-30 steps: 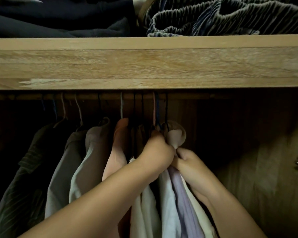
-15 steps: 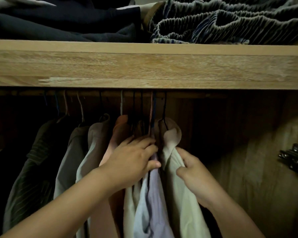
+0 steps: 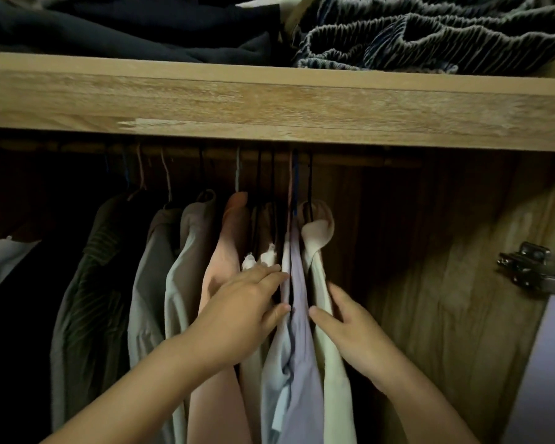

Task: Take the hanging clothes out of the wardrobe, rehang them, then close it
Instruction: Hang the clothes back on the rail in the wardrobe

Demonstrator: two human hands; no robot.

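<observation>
**Hands parting shirts on the rail**

The left hand (image 3: 247, 302), fingers straight, is pressing against the pale lilac hanging shirt (image 3: 297, 315); the right hand (image 3: 350, 328), fingers spread, is touching the cream hanging shirt (image 3: 321, 283) beneath the light wooden shelf (image 3: 269, 100)

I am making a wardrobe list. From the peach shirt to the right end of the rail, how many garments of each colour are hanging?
Peach shirt: 1
Pale garments, mostly hidden, as far as I can tell: 2
Light blue shirt: 1
Lilac shirt: 1
Cream shirt: 1
Total: 6
</observation>
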